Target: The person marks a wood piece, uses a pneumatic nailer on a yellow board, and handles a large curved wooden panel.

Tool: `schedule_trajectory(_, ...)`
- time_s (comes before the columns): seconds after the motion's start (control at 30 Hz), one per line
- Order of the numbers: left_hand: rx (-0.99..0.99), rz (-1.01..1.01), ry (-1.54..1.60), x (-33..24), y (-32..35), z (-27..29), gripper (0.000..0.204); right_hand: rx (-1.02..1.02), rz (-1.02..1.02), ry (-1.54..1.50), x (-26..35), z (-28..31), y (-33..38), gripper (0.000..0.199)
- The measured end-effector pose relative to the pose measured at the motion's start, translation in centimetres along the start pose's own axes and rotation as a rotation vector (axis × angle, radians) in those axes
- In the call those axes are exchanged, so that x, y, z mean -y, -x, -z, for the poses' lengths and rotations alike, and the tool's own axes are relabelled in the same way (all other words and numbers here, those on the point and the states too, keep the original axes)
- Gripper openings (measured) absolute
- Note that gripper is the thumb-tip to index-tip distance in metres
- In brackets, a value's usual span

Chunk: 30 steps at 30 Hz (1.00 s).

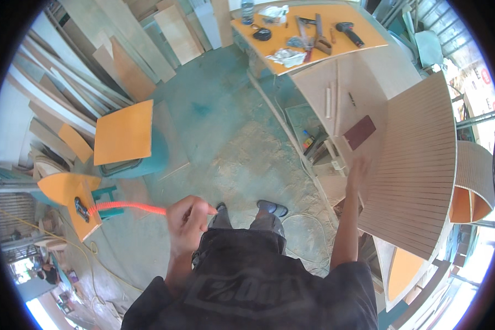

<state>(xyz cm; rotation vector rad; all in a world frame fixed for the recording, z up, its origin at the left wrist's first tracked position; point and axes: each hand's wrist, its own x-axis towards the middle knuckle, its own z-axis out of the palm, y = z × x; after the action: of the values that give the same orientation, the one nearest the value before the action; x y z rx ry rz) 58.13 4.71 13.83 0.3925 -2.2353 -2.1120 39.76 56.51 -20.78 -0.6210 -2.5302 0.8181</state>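
My left hand [186, 220] is curled closed in front of my left side, on an orange coiled hose [129, 206]. From there the hose stretches left to a dark air tool [81, 210] lying on an orange-faced board [87, 220]. My right arm reaches forward to the workbench [363, 71]. The right hand [358, 171] is smeared by motion, so its fingers do not show clearly. It is beside the near edge of a curved panel with many parallel grooves [412, 170]. Just beyond that hand lies a dark red rectangular piece [360, 132].
An orange tabletop [335, 55] at the back bears a cordless drill [351, 34], a handsaw [322, 44] and a bottle [247, 12]. An orange board [124, 132] rests on a teal bin [137, 165]. Boards lean along the left wall; yellow hose [93, 275] and sawdust lie on the floor.
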Motion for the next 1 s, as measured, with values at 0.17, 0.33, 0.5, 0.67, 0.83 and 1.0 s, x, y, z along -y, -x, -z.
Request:
schedule_trajectory(0.17,0.058,-0.847,0.424,-5.1,2.1,4.3,0.039,1.235,-0.443,0.116,1.4,1.9,27.6,0.065)
schedule_trajectory(0.33,0.010,-0.899,0.429,-7.5,6.3,9.6,0.062,1.405,-0.811,-0.040,4.0,3.3,45.3,0.105)
schedule_trajectory(0.5,0.325,-0.714,0.464,-7.5,11.7,14.2,0.063,1.400,-0.466,0.047,6.5,1.7,46.7,0.093)
schedule_trajectory(0.67,0.515,-0.638,0.774,-9.1,11.9,15.8,0.063,1.436,-0.483,0.150,7.5,0.2,49.4,0.110)
schedule_trajectory(0.83,0.301,-0.665,0.729,-7.9,12.4,15.9,0.060,1.424,-0.490,0.150,10.3,-0.8,50.2,0.119)
schedule_trajectory(1.0,0.235,-0.657,0.659,-7.0,12.0,15.8,0.066,1.370,-0.507,0.226,12.2,0.1,51.8,0.117)
